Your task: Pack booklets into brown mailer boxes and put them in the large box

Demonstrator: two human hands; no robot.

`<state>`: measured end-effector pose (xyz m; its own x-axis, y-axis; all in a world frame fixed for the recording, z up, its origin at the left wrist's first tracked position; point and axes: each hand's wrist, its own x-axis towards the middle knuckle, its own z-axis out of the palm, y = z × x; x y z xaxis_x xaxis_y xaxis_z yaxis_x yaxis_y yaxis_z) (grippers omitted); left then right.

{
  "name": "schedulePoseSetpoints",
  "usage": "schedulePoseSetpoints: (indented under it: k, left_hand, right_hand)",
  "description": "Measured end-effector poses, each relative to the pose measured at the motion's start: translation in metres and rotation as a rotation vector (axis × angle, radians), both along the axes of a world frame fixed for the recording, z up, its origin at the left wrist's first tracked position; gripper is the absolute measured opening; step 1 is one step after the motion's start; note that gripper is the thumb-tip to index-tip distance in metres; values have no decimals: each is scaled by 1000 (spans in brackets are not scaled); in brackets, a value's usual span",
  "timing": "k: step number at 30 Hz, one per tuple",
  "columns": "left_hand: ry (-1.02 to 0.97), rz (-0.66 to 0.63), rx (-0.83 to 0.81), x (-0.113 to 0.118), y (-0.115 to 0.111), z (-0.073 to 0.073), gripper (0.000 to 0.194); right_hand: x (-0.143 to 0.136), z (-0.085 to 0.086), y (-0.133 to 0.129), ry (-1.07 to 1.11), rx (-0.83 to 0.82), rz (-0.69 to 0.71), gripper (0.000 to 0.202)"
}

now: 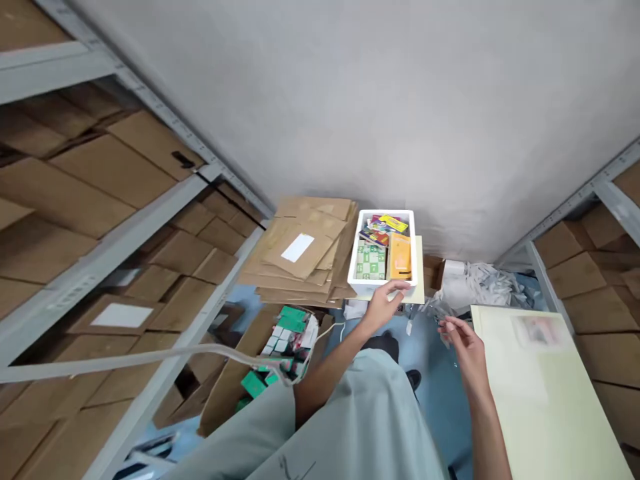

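Basically, 1 white rectangular foam box sits ahead by the wall, long axis running from wearer twd wall; inside, 1 orange rectangular pack lies lengthwise, R side. L hand is at box's near rim, can't tell if clamped; R hand is off the box, fingertips close tog., can't tell if holding anything. 1 stack of flat brown cardboard crowds box's L side; 1 open brown carton w/ small green-and-white boxes below.

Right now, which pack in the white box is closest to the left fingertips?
The orange pack, in the near right corner; the green-and-white pack is left of it, the multicoloured packs farther back.
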<state>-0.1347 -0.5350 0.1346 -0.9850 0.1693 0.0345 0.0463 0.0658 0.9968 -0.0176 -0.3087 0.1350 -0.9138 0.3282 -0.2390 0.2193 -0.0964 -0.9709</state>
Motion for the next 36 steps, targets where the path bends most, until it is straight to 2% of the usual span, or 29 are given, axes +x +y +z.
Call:
schedulePoseSetpoints:
  k: [5, 10, 12, 15, 17, 19, 21, 23, 28, 32, 36]
  left_hand:
    - [-13, 263, 78, -17, -107, -9, 29]
    - [-56, 380, 91, -34, -215, -28, 32]
    - [-98, 436, 72, -38, -264, -38, 30]
    - [-194, 534, 62, -40, -337, -59, 29]
    - [-271, 591, 103, -38, -377, -75, 31]
    - [-366, 630, 195, -36, -406, -89, 34]
    - [-443, 647, 305, -35, -425, -100, 37]
    - [-489, 652, 386, -36, -434, -107, 39]
    - [-556, 624, 468, -48, -438, -109, 48]
    - [-574, 564, 542, -59, -438, -101, 51]
    - [-472, 552, 625, -70, -428, -86, 54]
  right_hand:
    - [-33, 7, -89, 17, 33, 250, 54]
    - [-82, 0, -202, -8, 30, 475, 52]
    - [-106, -10, -254, -28, 10, 553, 53]
    - [-143, -34, -328, -92, -25, 616, 57]
    - [-164, -52, -368, -163, -27, 611, 58]
    - [-181, -68, -399, -245, -12, 582, 56]
    - [-192, -80, -420, -320, -6, 557, 53]
    - [-198, -87, -435, -379, -23, 544, 52]
    - [-198, -92, -459, -410, -83, 476, 59]
    - [-191, -75, -469, -292, -67, 458, 60]
    - [-182, -41, -462, -134, 2, 474, 54]
